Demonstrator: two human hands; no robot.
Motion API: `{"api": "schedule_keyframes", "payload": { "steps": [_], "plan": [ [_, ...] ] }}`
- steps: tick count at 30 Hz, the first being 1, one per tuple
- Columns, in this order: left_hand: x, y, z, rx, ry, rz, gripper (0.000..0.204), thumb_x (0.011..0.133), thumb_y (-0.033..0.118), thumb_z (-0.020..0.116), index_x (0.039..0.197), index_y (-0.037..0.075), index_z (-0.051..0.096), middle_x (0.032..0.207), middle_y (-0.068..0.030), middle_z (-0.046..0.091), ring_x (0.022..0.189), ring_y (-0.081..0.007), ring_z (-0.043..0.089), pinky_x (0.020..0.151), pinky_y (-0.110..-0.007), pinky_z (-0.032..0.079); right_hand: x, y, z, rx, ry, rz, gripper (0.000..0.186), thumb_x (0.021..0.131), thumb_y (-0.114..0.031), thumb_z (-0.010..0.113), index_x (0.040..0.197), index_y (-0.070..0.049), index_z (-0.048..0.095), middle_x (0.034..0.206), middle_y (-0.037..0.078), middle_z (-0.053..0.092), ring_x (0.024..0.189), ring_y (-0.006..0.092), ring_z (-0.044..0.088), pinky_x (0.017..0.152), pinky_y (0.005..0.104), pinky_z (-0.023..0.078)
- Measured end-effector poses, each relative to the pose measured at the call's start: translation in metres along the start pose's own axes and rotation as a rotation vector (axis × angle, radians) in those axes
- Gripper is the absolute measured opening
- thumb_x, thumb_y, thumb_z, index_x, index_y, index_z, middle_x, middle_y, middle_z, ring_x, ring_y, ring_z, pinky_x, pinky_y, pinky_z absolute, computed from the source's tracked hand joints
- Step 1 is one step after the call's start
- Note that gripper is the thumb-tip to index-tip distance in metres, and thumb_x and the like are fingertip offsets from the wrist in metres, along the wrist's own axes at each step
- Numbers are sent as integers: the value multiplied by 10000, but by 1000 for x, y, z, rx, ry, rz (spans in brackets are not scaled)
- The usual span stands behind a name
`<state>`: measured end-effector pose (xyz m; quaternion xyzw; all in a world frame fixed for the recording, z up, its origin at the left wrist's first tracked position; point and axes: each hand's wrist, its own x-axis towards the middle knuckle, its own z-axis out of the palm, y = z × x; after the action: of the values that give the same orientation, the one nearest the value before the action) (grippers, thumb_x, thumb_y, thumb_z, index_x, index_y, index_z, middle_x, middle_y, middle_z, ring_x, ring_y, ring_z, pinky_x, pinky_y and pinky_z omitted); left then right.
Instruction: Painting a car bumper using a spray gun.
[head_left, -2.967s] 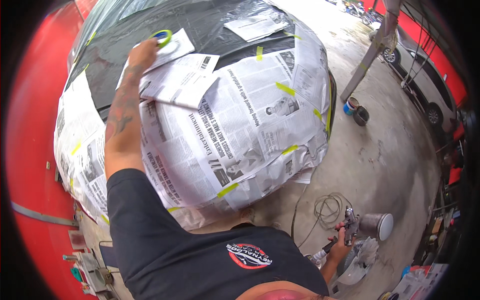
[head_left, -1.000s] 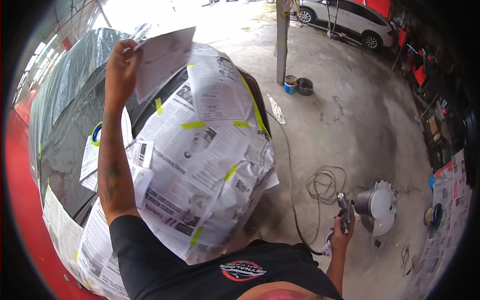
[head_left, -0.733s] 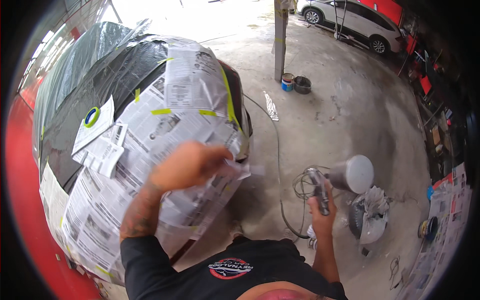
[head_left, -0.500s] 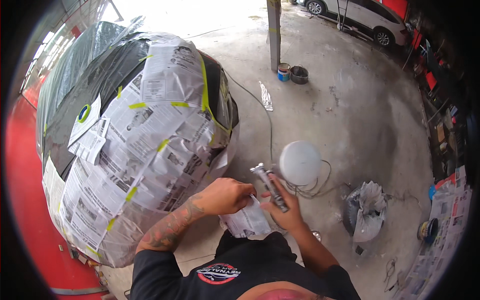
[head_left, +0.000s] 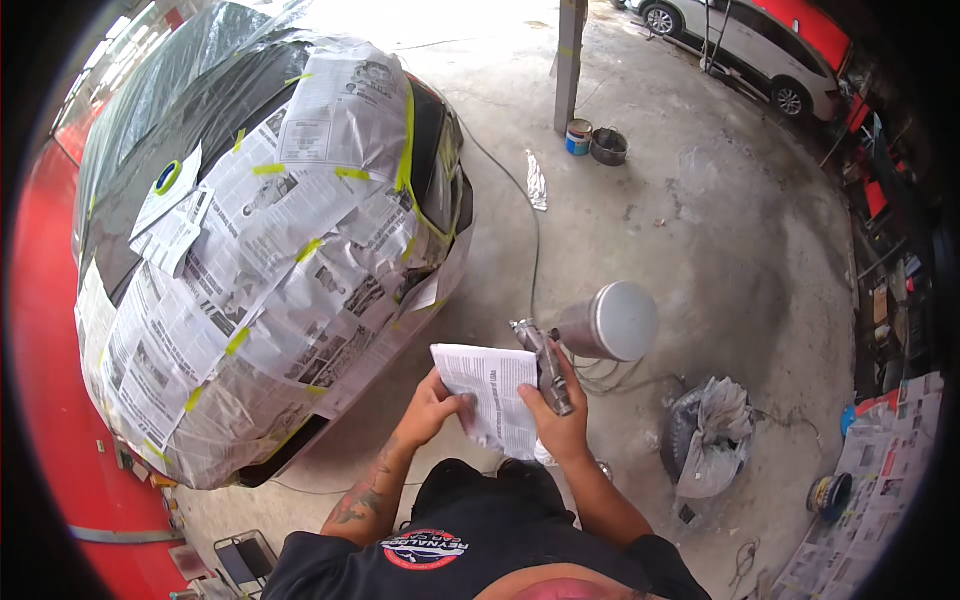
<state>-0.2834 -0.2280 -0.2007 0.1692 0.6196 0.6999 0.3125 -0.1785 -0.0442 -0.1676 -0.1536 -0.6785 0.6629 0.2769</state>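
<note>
In the head view, the left hand pinched a folded newspaper sheet held in front of the chest. The right hand gripped a spray gun whose lidded metal cup hid its contents. Two paint cans stood by a post, contents unclear.

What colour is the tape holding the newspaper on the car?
Yellow-green. The tape strips on the car's newspaper show best in the head view.

Newspaper and plastic sheeting hide most of the car; the folded paper covers the left hand's fingertips.
</note>
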Motion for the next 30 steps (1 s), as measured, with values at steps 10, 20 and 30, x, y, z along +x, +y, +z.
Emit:
{"api": "schedule_keyframes", "payload": {
  "steps": [10,20,30],
  "plan": [
    [22,-67,-47,-324,358,32,244,793,25,456,982,-9,607,862,-33,650,715,-114,589,667,-260,472,-26,109,7,141,163,200,561,914,-188,658,1408,-65,423,1060,50,569,846,100,566,731,249,495],
    [54,-337,-48,7,-161,-241,331,977,226,560,1225,14,618,954,-44,685,925,-85,585,853,-246,462,-28,351,43,177,53,262,476,913,-104,604,1357,-30,449,990,59,636,889,109,609,598,234,533],
    [83,-508,-77,-69,-375,-328,239,938,128,617,1120,-21,660,973,-28,687,848,-55,589,764,-222,471,-56,479,46,-4,-31,364,525,868,-166,674,1343,-41,489,972,56,629,818,109,625,505,236,476]
  ]
}}
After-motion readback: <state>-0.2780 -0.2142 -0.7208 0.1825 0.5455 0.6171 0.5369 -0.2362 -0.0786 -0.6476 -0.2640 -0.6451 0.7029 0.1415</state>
